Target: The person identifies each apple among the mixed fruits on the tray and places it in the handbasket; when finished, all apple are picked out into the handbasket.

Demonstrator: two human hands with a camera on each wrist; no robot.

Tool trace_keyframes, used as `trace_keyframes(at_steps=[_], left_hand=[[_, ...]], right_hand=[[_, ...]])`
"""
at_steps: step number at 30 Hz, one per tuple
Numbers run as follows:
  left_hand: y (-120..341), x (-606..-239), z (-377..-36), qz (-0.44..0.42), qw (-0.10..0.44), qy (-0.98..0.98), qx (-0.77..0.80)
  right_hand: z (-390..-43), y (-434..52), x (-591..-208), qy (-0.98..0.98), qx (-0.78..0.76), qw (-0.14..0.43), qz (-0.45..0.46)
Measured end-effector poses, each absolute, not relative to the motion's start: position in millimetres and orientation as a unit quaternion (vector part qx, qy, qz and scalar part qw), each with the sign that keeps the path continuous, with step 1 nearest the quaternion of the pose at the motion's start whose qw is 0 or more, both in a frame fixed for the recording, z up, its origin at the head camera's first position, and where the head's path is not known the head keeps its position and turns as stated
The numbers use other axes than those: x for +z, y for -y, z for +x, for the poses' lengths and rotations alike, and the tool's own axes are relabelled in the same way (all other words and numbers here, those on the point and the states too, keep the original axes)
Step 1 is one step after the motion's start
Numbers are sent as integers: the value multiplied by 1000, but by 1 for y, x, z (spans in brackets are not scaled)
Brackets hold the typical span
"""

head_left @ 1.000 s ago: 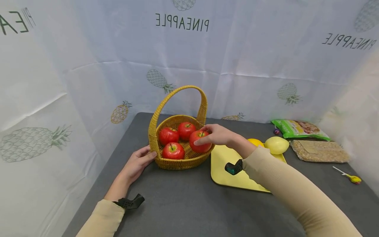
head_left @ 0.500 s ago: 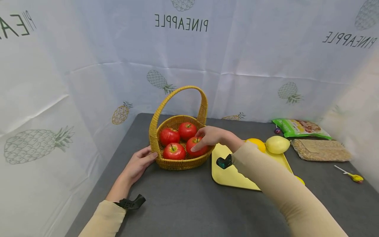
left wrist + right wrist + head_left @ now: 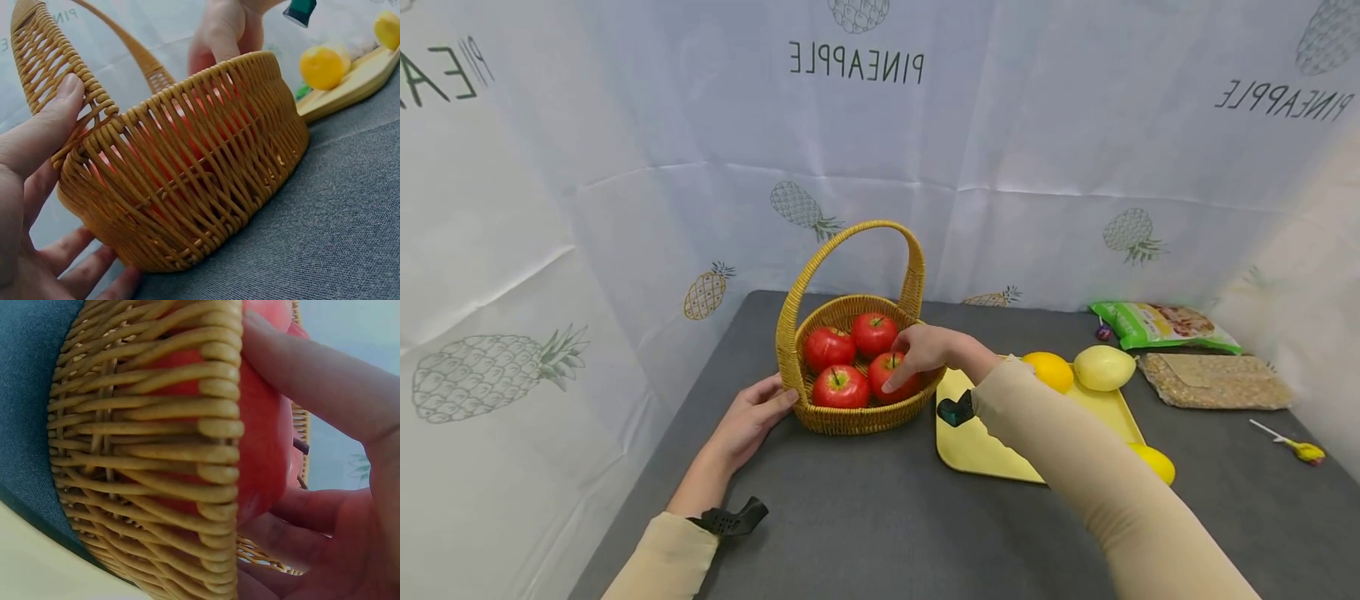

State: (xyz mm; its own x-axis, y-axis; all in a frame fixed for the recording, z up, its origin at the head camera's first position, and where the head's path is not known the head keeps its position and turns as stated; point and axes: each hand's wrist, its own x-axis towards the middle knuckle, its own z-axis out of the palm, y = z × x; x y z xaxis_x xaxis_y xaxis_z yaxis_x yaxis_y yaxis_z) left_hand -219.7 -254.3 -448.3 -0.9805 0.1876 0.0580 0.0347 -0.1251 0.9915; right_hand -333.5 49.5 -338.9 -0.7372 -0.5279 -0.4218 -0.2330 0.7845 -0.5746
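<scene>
A yellow wicker basket [image 3: 857,422] with a tall arched handle stands on the table, holding several red apples [image 3: 841,387]. At its left end my left hand [image 3: 751,421] holds the basket, thumb against the foot of the handle and fingers spread along the outer side in the left wrist view. My right hand [image 3: 927,350] reaches over the right rim and grips the rightmost apple [image 3: 886,367], which sits low inside the basket. The right wrist view shows the thumb on one side of this apple [image 3: 265,434] and fingers on the other; its lower part is behind the wicker.
Right of the basket lies a yellow tray [image 3: 977,450], partly under my right forearm, with an orange [image 3: 1049,371], a pale yellow fruit [image 3: 1105,368] and a lemon [image 3: 1153,462]. Farther right are a green packet [image 3: 1165,326], a grain bag [image 3: 1216,381] and a lollipop [image 3: 1303,452].
My right hand has moved left and down with the apple, which now sits lower in the basket beside the others. The left hand stays at the basket's left end.
</scene>
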Motion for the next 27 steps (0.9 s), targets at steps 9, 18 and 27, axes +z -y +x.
trace_keyframes(at_steps=[9,18,27], left_hand=[[263,-454,-222,88,43,-661,744],[262,-453,-214,114,57,-637,760],[260,-430,-184,151,36,-714,683]], right_hand=[[-326,-40,-347,-914,-231,244,-226],[-314,-48,-343,-919,-237,210,-234],[-299,-75,-324,-908,-314,137,-243]])
